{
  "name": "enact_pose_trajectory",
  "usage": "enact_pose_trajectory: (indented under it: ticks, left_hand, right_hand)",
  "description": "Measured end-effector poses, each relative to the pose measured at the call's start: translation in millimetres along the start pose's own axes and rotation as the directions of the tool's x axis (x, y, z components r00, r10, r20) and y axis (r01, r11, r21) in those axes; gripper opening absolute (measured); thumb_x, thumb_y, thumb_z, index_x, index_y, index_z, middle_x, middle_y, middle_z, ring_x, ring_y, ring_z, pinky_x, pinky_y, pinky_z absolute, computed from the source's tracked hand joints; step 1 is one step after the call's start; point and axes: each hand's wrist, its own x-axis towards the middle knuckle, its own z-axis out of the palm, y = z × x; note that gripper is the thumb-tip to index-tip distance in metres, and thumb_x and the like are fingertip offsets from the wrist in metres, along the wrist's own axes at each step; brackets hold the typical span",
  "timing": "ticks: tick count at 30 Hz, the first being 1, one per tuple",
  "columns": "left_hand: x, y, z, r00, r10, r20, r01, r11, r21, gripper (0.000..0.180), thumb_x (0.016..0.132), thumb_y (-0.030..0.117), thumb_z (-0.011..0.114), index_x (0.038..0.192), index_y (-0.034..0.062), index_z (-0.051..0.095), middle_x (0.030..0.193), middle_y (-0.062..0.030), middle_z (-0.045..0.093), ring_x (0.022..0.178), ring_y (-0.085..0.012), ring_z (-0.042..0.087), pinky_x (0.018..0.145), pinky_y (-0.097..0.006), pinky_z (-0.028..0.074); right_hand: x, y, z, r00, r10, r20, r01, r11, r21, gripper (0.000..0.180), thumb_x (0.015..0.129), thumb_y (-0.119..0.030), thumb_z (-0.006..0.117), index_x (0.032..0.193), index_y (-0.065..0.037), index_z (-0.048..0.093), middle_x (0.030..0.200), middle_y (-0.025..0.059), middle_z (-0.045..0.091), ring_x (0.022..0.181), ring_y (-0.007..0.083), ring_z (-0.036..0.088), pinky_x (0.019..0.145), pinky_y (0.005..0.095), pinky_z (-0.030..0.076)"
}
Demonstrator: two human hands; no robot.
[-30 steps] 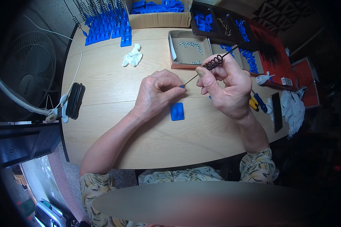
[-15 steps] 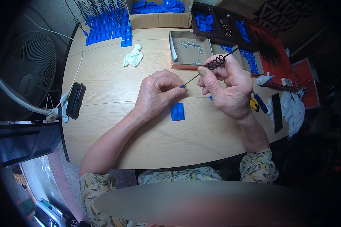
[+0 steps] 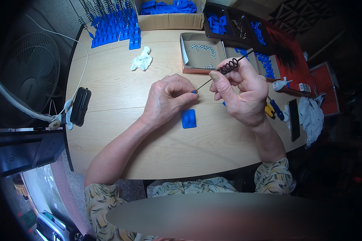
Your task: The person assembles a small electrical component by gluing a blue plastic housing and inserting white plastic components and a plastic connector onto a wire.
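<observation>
In the middle of the table, my right hand (image 3: 245, 94) is closed on a black wire spring (image 3: 229, 66) by its coiled part. One straight end of the wire slants down left; the other points up right past the fingers. My left hand (image 3: 168, 98) pinches a small blue plastic piece (image 3: 194, 92) at the wire's lower left tip. Most of that piece is hidden by the fingers. Just below my left fingertips, apart from both hands, a blue plastic base (image 3: 188, 119) with a raised middle lies on the table (image 3: 169, 152).
An open box of small metallic pieces (image 3: 193, 64) stands behind my hands. Blue bases with upright springs (image 3: 112, 32) crowd the far left, beside a carton of blue parts (image 3: 169, 22). White crumpled tissue (image 3: 142, 59), a phone (image 3: 293, 120), a screwdriver (image 3: 276, 109) and a fan (image 3: 28, 80) flank the work.
</observation>
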Motion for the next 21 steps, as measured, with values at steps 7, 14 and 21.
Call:
enact_pose_trajectory:
  ticks: [7, 14, 21]
  left_hand:
    - [0, 0, 0, 1.000, -0.003, -0.002, 0.003, 1.000, -0.023, 0.008, 0.079, 0.006, 0.078, 0.083, 0.0006, 0.074, 0.086, -0.0046, 0.068, 0.080, -0.0125, 0.063, 0.070, -0.028, 0.053]
    - [0, -2, -2, 0.999, -0.016, 0.050, 0.013, 0.998, 0.055, 0.013, 0.081, 0.007, 0.077, 0.092, 0.0007, 0.075, 0.095, -0.0046, 0.068, 0.085, -0.0123, 0.065, 0.075, -0.027, 0.054]
    - [0, -1, -3, 0.994, 0.103, 0.025, -0.106, 0.955, 0.278, 0.016, 0.079, 0.008, 0.076, 0.093, 0.0005, 0.074, 0.099, -0.0098, 0.069, 0.088, -0.0240, 0.068, 0.077, -0.034, 0.056]
  right_hand:
    - [-1, 2, 2, 1.000, 0.007, 0.007, -0.007, 1.000, 0.001, 0.017, 0.089, -0.002, 0.069, 0.095, 0.004, 0.055, 0.072, 0.0089, 0.068, 0.066, 0.0085, 0.067, 0.055, 0.0229, 0.052]
    - [0, 8, 5, 0.999, -0.041, 0.022, 0.042, 0.999, -0.027, 0.016, 0.089, -0.002, 0.069, 0.095, 0.003, 0.055, 0.069, 0.0093, 0.067, 0.063, 0.0114, 0.068, 0.053, 0.0242, 0.051]
    - [5, 30, 2, 0.998, -0.017, 0.067, 0.032, 0.974, -0.225, 0.011, 0.094, -0.002, 0.063, 0.097, 0.004, 0.054, 0.074, 0.0059, 0.065, 0.066, 0.0076, 0.065, 0.052, 0.0207, 0.052]
